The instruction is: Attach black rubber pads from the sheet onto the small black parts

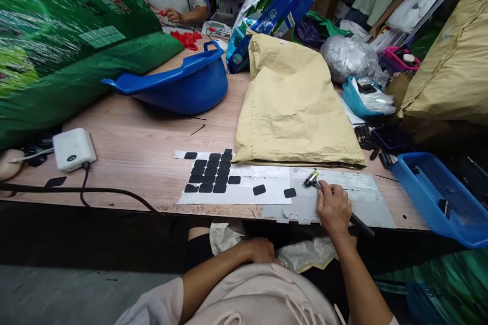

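Observation:
My right hand [334,208] is closed around the handle of a small hammer [312,179] with a metal head and a yellowish face. The black end of its handle sticks out past my hand over the table edge. Under the hammer lies a grey sheet [354,195]. Left of it, a white sheet [244,197] carries rows of black rounded patches [208,171], and a loose black patch [290,192] lies nearest the hammer. In my lap rests my left hand [262,252], beside a whitish bag [308,252]; its fingers are mostly hidden.
A yellow paper sack [293,106] lies behind the sheets. Further left stand a blue basin [183,84], a big green sack [76,35] and a white box [73,149] with a cable. At right is a blue tray [438,198]. Two people are across the table.

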Tool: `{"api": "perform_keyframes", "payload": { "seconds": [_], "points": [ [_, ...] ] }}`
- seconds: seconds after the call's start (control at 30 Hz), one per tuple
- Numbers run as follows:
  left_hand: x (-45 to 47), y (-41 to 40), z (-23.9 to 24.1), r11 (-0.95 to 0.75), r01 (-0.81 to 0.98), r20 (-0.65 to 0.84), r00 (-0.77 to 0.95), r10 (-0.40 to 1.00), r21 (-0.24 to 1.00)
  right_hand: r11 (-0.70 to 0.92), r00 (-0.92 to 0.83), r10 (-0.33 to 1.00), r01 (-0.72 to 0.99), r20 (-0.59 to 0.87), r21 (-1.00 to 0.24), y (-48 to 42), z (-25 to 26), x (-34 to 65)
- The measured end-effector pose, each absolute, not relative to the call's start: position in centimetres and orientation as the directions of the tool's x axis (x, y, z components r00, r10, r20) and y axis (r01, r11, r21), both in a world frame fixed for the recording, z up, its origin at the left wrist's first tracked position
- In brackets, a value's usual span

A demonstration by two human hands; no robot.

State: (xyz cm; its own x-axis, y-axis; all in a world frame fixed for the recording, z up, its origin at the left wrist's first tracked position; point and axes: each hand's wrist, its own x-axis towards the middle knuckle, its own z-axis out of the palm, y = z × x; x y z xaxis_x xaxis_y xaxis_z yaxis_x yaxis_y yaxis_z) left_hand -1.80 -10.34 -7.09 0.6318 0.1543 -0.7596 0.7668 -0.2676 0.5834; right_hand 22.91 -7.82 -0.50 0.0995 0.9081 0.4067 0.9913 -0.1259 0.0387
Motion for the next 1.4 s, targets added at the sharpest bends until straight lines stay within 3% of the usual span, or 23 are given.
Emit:
{"api": "perform_keyframes", "payload": {
  "seconds": [0.17, 0.3, 0.6, 0.97, 1.07, 1.17, 1.2, 1.27, 1.4],
  "points": [
    [-3.1, -12.2, -7.0, -0.169, 0.746, -0.716, 0.666, 0.209, 0.644, -0.080, 0.057, 0.926, 0.996, 0.372, 0.047, -7.2, 0.3, 23.6],
    [-3.3, -12.3, -5.8, -0.146, 0.760, -0.727, 0.649, 0.225, 0.633, 0.010, 0.001, 0.949, 0.999, 0.315, -0.036, -5.7, 0.9, 24.5],
    [-2.8, -12.1, -6.2, -0.090, 0.799, -0.762, 0.596, 0.253, 0.595, 0.039, -0.017, 0.911, 0.998, 0.411, -0.046, -4.5, 1.0, 23.9],
    [-2.3, -12.4, -5.5, -0.193, 0.823, -0.779, 0.567, 0.268, 0.534, 0.025, 0.012, 0.912, 0.996, 0.409, -0.085, -4.5, 0.7, 23.6],
    [-2.8, -12.3, -2.3, -0.309, 0.707, -0.652, 0.706, 0.275, 0.636, 0.024, 0.006, 0.909, 0.998, 0.416, -0.066, -4.5, 0.6, 23.6],
    [-3.1, -10.3, 1.9, -0.245, 0.444, -0.388, 0.888, 0.246, 0.862, 0.018, 0.006, 0.904, 0.999, 0.427, -0.051, -4.4, 0.5, 23.6],
    [-3.0, -9.0, 3.1, -0.181, 0.373, -0.320, 0.909, 0.267, 0.910, 0.016, 0.008, 0.903, 0.999, 0.429, -0.052, -4.4, 0.4, 23.6],
    [-2.3, -5.9, 5.0, -0.154, 0.342, -0.246, 0.865, 0.437, 0.927, 0.015, 0.012, 0.903, 0.998, 0.430, -0.058, -4.3, 0.3, 23.6],
    [0.5, 1.1, 6.1, -0.339, 0.600, -0.137, 0.607, 0.783, 0.725, 0.015, 0.016, 0.904, 0.997, 0.427, -0.070, -4.1, 0.0, 23.6]
  ]
}}
